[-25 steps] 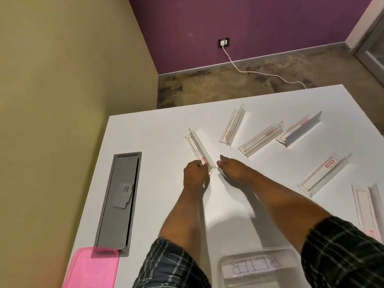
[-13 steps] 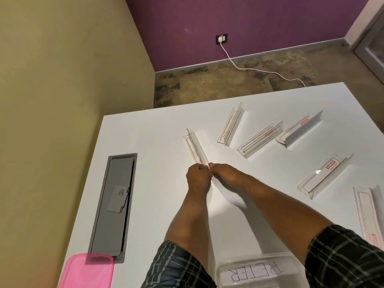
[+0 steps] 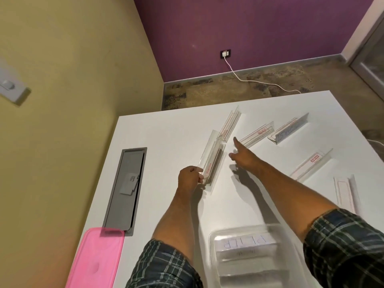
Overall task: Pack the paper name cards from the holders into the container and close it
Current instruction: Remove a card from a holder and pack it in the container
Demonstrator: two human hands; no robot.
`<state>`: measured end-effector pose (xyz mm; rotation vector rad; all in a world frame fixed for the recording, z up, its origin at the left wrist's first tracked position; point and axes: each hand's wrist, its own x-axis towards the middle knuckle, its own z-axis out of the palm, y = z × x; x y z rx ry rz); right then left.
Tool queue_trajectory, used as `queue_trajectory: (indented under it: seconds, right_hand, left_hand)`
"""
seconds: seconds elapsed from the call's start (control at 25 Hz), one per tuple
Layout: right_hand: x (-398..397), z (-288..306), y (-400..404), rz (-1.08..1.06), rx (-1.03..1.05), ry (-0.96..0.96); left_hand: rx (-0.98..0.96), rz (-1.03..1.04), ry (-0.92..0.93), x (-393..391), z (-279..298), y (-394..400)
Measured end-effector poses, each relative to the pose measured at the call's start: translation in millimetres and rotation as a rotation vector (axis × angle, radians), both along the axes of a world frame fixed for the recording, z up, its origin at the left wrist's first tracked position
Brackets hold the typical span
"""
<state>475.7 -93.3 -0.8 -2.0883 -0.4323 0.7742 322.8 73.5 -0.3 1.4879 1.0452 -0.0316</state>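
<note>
White table (image 3: 166,132) carries it all: left hand (image 3: 188,179) pinches the holder (image 3: 212,161) by its near end (light, slick, stiff acrylic), right hand (image 3: 242,154) spread beyond, container (image 3: 212,256) well behind the grip.

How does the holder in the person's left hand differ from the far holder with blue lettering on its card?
The held holder is gripped at its near end by the left hand; the blue-lettered holder stands untouched on the table. No handwritten card shows in the held holder; the blue-lettered holder still has one. The held holder runs mostly away from the camera; the blue-lettered holder lies more sideways. Both are clear acrylic.
</note>
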Motion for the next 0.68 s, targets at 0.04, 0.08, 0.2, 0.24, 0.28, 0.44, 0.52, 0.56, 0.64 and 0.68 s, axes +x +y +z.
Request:
queue_trajectory:
  seconds: [0.04, 0.08, 0.2, 0.24, 0.28, 0.44, 0.52, 0.56, 0.64, 0.68]
  right_hand:
    - [-2, 6, -10, 0.019, -0.043, -0.042]
    - [-5, 13, -21, 0.052, -0.087, -0.086]
    - [-16, 28, -48, 0.2, -0.212, -0.274]
    - [-21, 33, -56, 0.246, -0.248, -0.336]
    - [-27, 36, -65, 0.28, -0.274, -0.39]
    - [-57, 32, -99, 0.4, -0.34, -0.541]
    - [-68, 31, -114, 0.429, -0.339, -0.592]
    - [-72, 32, -121, 0.448, -0.337, -0.633]
    - [-80, 34, -136, 0.496, -0.349, -0.719]
    - [-83, 35, -144, 0.519, -0.361, -0.736]
  left_hand:
    - [0.008, -0.033, -0.003, -8, 8, -3]
    - [0.017, -0.073, -0.003, -16, 17, -5]
    - [0.009, -0.199, 0.025, -34, 35, -10]
    - [0.001, -0.233, 0.032, -41, 40, -11]
    - [-0.004, -0.267, 0.036, -48, 46, -12]
    - [-0.042, -0.41, 0.041, -68, 60, -15]
    - [-0.07, -0.489, 0.031, -74, 60, -15]
    - [-0.086, -0.526, 0.02, -77, 60, -16]
    - [-0.118, -0.588, 0.017, -82, 59, -18]
    - [-0.122, -0.622, 0.037, -82, 59, -20]
